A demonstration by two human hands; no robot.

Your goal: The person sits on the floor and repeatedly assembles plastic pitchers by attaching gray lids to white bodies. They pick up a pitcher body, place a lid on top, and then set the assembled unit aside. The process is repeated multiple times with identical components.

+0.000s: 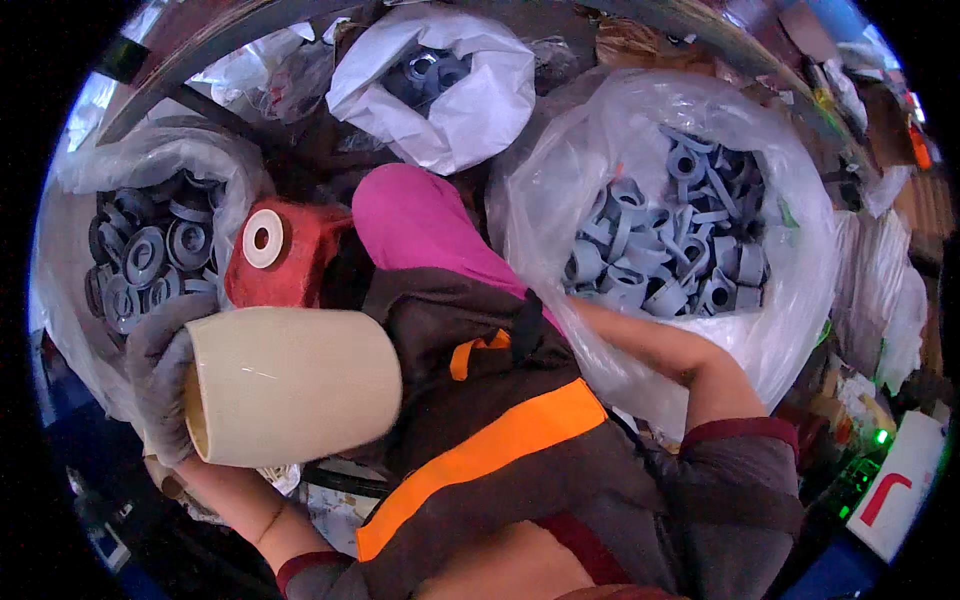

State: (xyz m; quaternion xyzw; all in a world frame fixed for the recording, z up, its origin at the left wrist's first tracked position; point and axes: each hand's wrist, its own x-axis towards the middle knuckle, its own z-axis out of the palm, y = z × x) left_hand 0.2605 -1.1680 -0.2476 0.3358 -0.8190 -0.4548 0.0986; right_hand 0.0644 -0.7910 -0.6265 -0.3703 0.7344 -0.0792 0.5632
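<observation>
My left hand (160,370), in a grey glove, grips the open end of a cream, tapered cylindrical container (295,385). The container lies on its side in front of my lap, its mouth facing left. My right forearm (640,340) reaches inward along the near edge of the right bag, and its hand is hidden beyond my leg. Left of my magenta-covered knee is a red block-like object (275,280) with a cream ring (263,239) on it. Beyond my left hand, a clear plastic bag (150,150) holds grey round ribbed parts (145,255).
At the right stands a large clear plastic bag (800,230) full of grey pipe-like fittings (690,235). A white sack (490,110) with dark grey parts is beyond my knee. A wooden beam (200,60) crosses the far side. Green lights (881,437) glow at the right.
</observation>
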